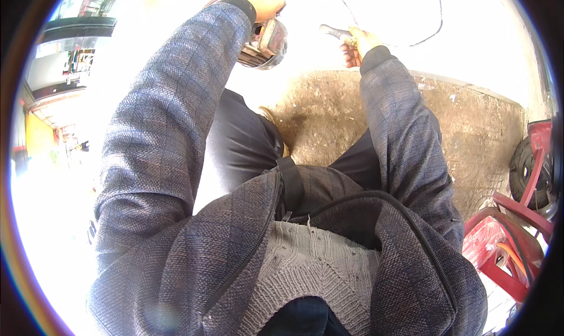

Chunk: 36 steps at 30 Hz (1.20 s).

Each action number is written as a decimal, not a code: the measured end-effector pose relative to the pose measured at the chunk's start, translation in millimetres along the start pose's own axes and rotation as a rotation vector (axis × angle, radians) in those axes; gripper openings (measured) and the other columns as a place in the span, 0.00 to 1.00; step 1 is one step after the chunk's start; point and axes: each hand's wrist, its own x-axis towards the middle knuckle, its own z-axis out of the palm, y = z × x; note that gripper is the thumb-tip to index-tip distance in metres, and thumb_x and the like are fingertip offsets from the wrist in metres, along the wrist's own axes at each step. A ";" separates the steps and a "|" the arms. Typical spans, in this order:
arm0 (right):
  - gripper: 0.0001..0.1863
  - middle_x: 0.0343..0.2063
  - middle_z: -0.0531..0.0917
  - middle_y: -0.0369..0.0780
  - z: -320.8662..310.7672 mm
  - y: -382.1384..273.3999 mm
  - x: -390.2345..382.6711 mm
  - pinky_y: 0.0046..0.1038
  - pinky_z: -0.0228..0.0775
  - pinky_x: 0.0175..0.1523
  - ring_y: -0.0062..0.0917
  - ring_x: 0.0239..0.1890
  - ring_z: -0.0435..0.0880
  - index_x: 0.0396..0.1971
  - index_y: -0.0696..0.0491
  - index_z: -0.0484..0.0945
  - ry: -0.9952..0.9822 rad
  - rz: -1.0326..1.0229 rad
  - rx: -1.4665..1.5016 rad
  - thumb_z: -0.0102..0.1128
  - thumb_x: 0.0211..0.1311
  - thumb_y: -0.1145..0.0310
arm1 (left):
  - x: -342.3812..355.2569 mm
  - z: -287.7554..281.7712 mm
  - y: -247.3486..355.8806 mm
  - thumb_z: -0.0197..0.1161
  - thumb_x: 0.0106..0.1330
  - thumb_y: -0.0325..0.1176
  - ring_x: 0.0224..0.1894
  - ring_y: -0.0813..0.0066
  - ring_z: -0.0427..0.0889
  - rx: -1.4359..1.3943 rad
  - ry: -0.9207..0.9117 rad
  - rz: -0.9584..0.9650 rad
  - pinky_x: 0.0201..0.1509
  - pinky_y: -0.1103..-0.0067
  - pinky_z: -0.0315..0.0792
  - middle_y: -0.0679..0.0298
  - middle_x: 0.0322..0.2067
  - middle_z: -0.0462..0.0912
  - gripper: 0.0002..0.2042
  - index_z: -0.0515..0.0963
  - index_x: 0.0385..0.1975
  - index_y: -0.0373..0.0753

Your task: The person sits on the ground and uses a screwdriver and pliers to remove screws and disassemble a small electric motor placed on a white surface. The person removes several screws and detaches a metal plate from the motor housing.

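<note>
My left hand (265,2) reaches far forward, just above a worn red and grey metal piece with a rounded, shiny rim (271,42). Glare washes out most of this hand, and its grip on anything cannot be made out. To the right, my right hand (361,45) is closed round a dark, rounded handle-like thing (335,31), whose end points left. The handle's exact kind is unclear. A thin dark cable (439,12) loops over the bright ground beyond that hand.
Stained brown ground (329,101) lies between and right of my legs. On the right stand a red metal frame (499,236) and a black tyre (523,171). A pale wall edge (537,59) runs along the far right. Strong sunlight whitens the left side.
</note>
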 end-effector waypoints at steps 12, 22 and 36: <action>0.24 0.30 0.83 0.42 2.4 -1.2 0.3 0.33 0.85 0.34 0.27 0.28 0.84 0.57 0.58 0.69 0.070 -0.226 0.051 0.58 0.72 0.57 | -8.8 -7.1 -9.7 0.61 0.69 0.32 0.46 0.57 0.86 -0.198 0.072 -0.154 0.52 0.66 0.78 0.55 0.42 0.86 0.09 0.84 0.45 0.42; 0.19 0.29 0.83 0.42 3.6 4.1 -1.3 0.33 0.83 0.31 0.29 0.25 0.84 0.53 0.58 0.74 0.118 -0.257 0.064 0.55 0.73 0.58 | -4.3 6.2 -11.9 0.60 0.66 0.33 0.41 0.57 0.87 -0.086 0.052 0.075 0.48 0.65 0.79 0.53 0.37 0.87 0.10 0.85 0.42 0.42; 0.24 0.35 0.83 0.44 12.4 1.5 -11.9 0.31 0.80 0.31 0.27 0.25 0.82 0.53 0.60 0.72 0.197 -0.011 -0.030 0.50 0.75 0.52 | -13.7 5.9 29.5 0.62 0.60 0.29 0.40 0.65 0.86 0.126 0.004 -0.073 0.64 0.56 0.66 0.60 0.33 0.87 0.06 0.86 0.33 0.41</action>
